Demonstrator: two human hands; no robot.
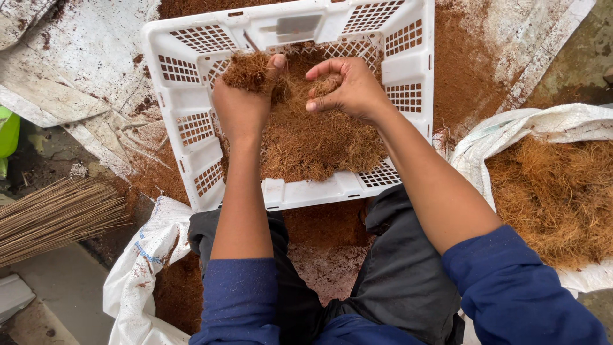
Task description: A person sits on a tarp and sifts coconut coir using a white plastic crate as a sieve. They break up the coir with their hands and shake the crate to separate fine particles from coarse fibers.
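A white woven sack lies open at the right, full of loose brown fibre, and another white sack spreads at the lower left beside a bundle of thin broom sticks. Over the white slatted plastic crate, the left hand is closed on a clump of coir fibre, while the right hand curls its fingers loosely into the fibre heap in the crate, both forearms reaching forward.

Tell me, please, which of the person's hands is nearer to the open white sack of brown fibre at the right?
The right hand. It works in the white crate on the side toward the sack; the left hand, gripping a fibre clump, is farther away.
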